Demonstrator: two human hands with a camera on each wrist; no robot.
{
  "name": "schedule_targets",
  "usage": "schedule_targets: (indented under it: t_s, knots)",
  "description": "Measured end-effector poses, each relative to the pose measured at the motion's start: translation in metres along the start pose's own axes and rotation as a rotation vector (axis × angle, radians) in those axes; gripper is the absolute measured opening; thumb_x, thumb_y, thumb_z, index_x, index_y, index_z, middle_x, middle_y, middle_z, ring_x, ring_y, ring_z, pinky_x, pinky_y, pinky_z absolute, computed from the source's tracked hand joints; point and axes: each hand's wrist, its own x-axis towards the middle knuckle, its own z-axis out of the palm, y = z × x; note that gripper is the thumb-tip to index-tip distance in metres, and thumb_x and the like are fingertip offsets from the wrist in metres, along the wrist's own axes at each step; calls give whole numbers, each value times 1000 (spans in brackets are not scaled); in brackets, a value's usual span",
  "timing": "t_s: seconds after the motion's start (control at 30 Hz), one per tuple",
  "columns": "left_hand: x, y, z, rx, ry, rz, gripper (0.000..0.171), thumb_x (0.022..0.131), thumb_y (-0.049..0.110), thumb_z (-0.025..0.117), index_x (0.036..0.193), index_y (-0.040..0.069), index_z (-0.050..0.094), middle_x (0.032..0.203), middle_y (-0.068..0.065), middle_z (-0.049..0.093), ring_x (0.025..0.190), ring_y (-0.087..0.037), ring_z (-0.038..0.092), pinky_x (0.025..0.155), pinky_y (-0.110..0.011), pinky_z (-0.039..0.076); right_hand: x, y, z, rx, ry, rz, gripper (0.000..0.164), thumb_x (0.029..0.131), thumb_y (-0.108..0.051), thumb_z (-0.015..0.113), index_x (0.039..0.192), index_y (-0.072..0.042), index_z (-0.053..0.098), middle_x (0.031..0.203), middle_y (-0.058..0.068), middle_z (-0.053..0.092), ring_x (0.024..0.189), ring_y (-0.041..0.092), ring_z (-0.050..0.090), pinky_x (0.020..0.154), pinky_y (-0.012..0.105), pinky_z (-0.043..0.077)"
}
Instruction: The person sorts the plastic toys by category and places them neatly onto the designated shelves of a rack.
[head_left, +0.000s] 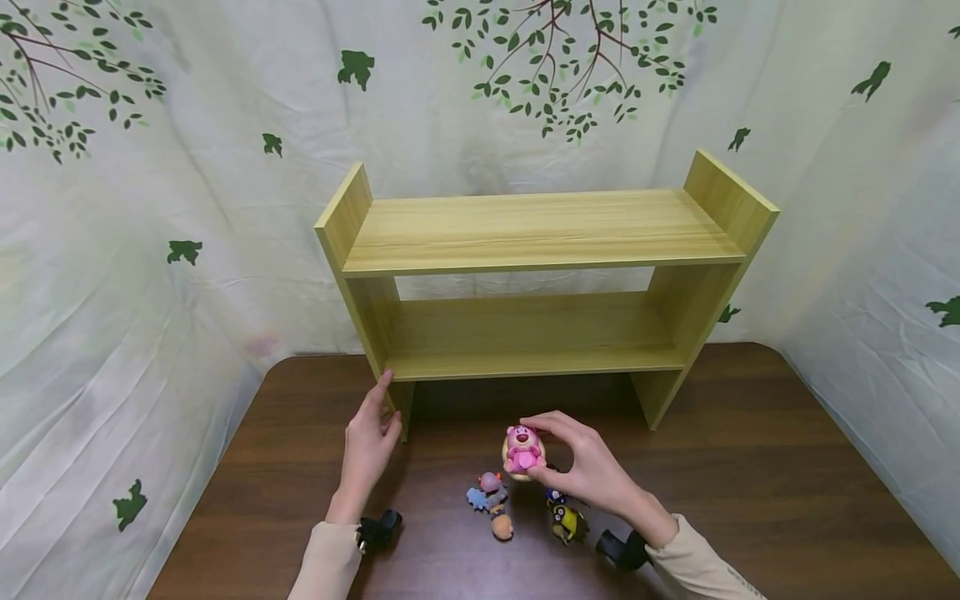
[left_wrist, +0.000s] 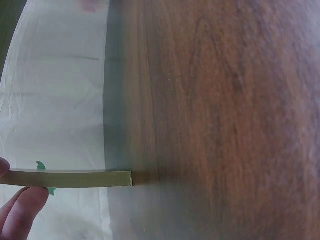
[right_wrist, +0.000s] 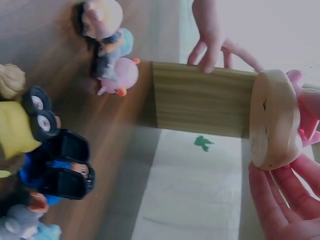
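My right hand (head_left: pixel 596 467) pinches a pink bear figurine (head_left: pixel 522 450) between thumb and fingers, above the table in front of the shelf. In the right wrist view the figurine's thick cream-coloured oval base (right_wrist: pixel 275 120) faces the camera. The wooden two-tier shelf (head_left: pixel 540 265) stands upright at the back of the table. My left hand (head_left: pixel 367 446) holds the lower front edge of its left side panel (left_wrist: pixel 75 179), with fingers on either side of the board in the left wrist view.
On the brown table (head_left: pixel 757 492) lie several small figurines. A purple horned figure (head_left: pixel 491 482) is grouped with a light blue one (head_left: pixel 477 498) and others. Right of them is a yellow goggled figure (head_left: pixel 567 523) beside a blue-and-black one (right_wrist: pixel 62 162). A white leaf-patterned curtain (head_left: pixel 225 208) surrounds the table.
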Motion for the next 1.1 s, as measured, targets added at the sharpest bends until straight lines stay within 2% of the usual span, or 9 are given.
schedule_targets:
  t_s: [0.13, 0.27, 0.43, 0.6, 0.73, 0.9, 1.0, 1.1]
  knots:
    - [0, 1, 0, 7, 0, 3, 82, 77, -15, 65, 147, 20, 39, 125, -15, 57, 71, -22, 60, 55, -34, 52, 3, 7, 0, -21, -2, 10, 53, 75, -13, 81, 124, -6, 60, 116, 3, 61, 103, 18, 59, 84, 38, 51]
    - [0, 1, -1, 10, -1, 5, 82, 77, -15, 65, 147, 20, 39, 124, -15, 57, 70, -22, 60, 55, -34, 52, 9, 11, -1, -4, 7, -15, 53, 76, -15, 80, 125, -8, 60, 118, 2, 61, 105, 18, 59, 87, 34, 49]
    - [0, 1, -1, 13, -2, -5, 81, 77, -14, 65, 146, 20, 39, 124, -15, 57, 67, -20, 57, 55, -33, 51, 22, 6, -2, 5, 17, -19, 53, 74, -10, 82, 122, -3, 61, 115, 6, 61, 104, 20, 59, 86, 33, 50]
    - [0, 1, -1, 20, -4, -12, 80, 77, -14, 65, 146, 19, 40, 125, -14, 57, 67, -19, 56, 55, -33, 51, 38, -19, -9, 53, 20, -6, 49, 72, 1, 79, 116, 9, 60, 110, 16, 62, 100, 28, 61, 84, 41, 51]
    - [0, 1, -1, 18, -5, -21, 80, 78, -14, 65, 146, 19, 40, 126, -14, 57, 68, -20, 58, 56, -35, 53, 49, -32, -12, 70, 11, 21, 48, 73, 2, 78, 116, 10, 60, 109, 18, 61, 101, 30, 61, 87, 38, 50]
    - [-1, 2, -1, 12, -6, -33, 80, 78, -13, 65, 146, 20, 41, 125, -14, 57, 73, -22, 62, 57, -36, 53, 57, -16, -5, 98, 7, 36, 50, 77, -6, 78, 123, 2, 60, 114, 10, 61, 107, 23, 59, 91, 35, 48]
    - [-1, 3, -1, 13, -6, -38, 79, 78, -13, 64, 146, 19, 41, 126, -14, 57, 73, -22, 62, 57, -35, 52, 62, -3, 0, 120, 6, 21, 50, 79, -11, 78, 125, -4, 60, 117, 4, 61, 109, 18, 57, 92, 34, 47]
    - [-1, 2, 0, 16, -5, -48, 79, 78, -13, 64, 146, 20, 41, 126, -14, 57, 72, -23, 62, 56, -34, 52, 69, 1, 2, 138, 10, -1, 49, 80, -12, 77, 125, -5, 60, 116, 3, 61, 108, 17, 58, 92, 33, 47]
